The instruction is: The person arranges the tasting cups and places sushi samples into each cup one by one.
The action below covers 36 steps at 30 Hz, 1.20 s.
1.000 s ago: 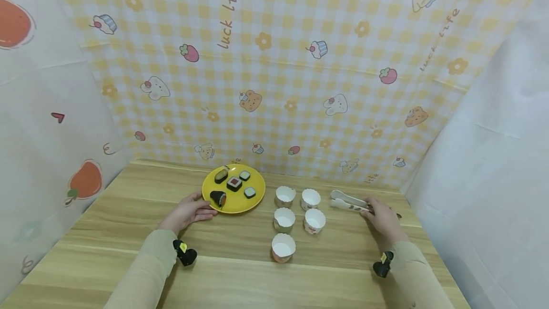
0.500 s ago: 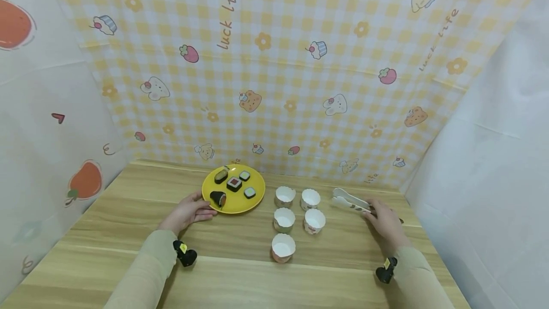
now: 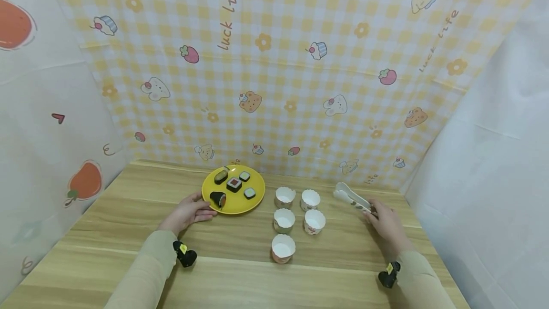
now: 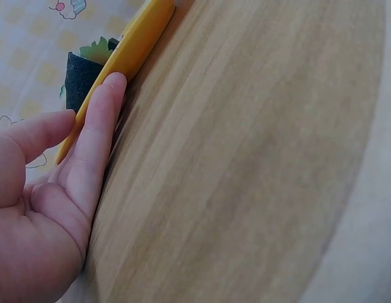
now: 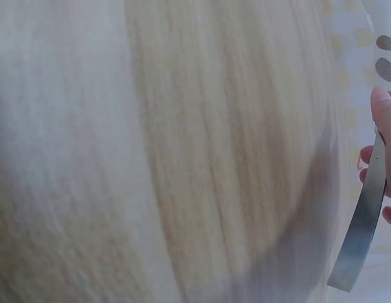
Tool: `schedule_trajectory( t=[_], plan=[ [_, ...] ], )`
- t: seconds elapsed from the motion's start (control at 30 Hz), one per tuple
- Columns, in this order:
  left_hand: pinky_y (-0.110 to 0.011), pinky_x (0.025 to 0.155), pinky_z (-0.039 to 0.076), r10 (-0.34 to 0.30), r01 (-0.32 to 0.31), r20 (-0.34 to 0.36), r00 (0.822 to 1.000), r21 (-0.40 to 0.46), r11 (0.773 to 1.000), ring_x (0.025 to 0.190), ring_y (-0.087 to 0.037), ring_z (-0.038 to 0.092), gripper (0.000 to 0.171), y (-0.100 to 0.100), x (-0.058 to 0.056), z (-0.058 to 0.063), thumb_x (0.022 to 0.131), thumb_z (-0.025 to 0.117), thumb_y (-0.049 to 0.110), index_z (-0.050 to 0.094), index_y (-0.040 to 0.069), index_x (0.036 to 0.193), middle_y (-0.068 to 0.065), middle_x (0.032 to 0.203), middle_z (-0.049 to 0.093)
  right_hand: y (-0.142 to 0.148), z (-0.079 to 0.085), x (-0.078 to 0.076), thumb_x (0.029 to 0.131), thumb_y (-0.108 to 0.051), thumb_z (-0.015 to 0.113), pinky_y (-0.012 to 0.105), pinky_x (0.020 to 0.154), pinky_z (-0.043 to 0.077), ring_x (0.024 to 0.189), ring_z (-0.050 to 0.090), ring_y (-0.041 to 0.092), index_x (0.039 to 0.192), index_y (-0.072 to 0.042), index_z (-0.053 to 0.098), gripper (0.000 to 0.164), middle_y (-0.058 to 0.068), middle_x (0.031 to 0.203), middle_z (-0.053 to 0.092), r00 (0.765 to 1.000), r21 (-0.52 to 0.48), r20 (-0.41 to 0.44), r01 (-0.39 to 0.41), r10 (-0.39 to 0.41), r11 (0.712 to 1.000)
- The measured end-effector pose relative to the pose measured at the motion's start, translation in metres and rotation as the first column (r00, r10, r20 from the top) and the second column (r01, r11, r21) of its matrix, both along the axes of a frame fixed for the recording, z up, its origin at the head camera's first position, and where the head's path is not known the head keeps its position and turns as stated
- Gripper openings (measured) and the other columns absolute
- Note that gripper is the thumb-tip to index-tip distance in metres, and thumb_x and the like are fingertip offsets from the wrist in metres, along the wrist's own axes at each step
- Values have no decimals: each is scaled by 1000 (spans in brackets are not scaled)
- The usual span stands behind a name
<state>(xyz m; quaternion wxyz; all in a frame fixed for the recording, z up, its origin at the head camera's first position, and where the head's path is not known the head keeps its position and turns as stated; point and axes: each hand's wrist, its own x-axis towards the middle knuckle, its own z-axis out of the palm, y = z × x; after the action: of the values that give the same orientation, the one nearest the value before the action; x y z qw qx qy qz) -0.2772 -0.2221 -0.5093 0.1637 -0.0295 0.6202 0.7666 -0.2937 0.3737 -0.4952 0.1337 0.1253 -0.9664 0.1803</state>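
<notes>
My left hand [image 3: 189, 211] grips the near left rim of a round yellow plate [image 3: 233, 205], thumb on top and fingers along its underside in the left wrist view. On the plate lie several toy sushi pieces; a dark cone-shaped hand roll [image 3: 218, 198] sits closest to my thumb. My right hand [image 3: 385, 218] holds a pair of tongs [image 3: 356, 199] with white scalloped heads pointing left toward the back. In the right wrist view a metal arm of the tongs [image 5: 361, 233] runs below my fingers, while most of that hand is cut off.
Several white paper baking cups stand in two columns between the plate and the tongs, the nearest cup [image 3: 283, 248] at the front. A yellow checked cloth [image 3: 274, 123] hangs behind the wooden table [image 3: 240, 280], with white cloth at both sides.
The heads of the tongs have lifted slightly and turned toward the back right, and my right wrist has shifted a little right and nearer. My left hand and the plate have stayed put.
</notes>
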Motion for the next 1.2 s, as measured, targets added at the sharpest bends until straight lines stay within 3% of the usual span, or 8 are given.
schedule_trajectory(
  t=[0.23,0.57,0.77,1.0,1.2],
  plan=[
    [-35,78,58,0,0,1,1000,4,1000,84,-24,69,62,0,0,-1,101,42,1,5,-6,150,-13,98,67,-3,3,1,93,-25,65,60,87,43,98,62,38,119,-6,58,33,17,106,66,1000,-3,-1,3,-3,1000],
    [-36,78,57,-1,1,-1,1000,7,1000,85,-25,69,64,-1,-1,-2,100,43,0,3,-6,150,-13,98,66,-18,18,6,92,-28,67,53,74,51,91,63,32,121,-13,57,34,9,102,65,999,-9,-15,-33,33,999],
    [-36,79,57,0,0,-3,1000,14,1000,85,-25,69,62,-2,-1,-3,100,42,0,5,-7,149,-14,97,66,-29,26,7,93,-39,62,54,76,50,91,63,29,125,-13,56,42,9,105,64,999,5,-8,-39,39,999],
    [-36,79,57,-1,1,-3,1000,14,1000,85,-25,69,63,-1,0,-2,100,42,0,3,-7,149,-15,97,66,-39,33,7,90,-30,69,51,67,52,84,63,27,124,-10,57,41,11,104,64,994,42,-87,-60,63,997],
    [-36,79,57,1,-1,-1,1000,12,1000,86,-25,69,63,0,0,-1,100,42,0,3,-7,149,-14,97,66,-49,39,7,89,-34,68,48,64,54,84,66,28,121,-12,59,40,11,104,66,990,76,-120,-69,77,995]
  ],
)
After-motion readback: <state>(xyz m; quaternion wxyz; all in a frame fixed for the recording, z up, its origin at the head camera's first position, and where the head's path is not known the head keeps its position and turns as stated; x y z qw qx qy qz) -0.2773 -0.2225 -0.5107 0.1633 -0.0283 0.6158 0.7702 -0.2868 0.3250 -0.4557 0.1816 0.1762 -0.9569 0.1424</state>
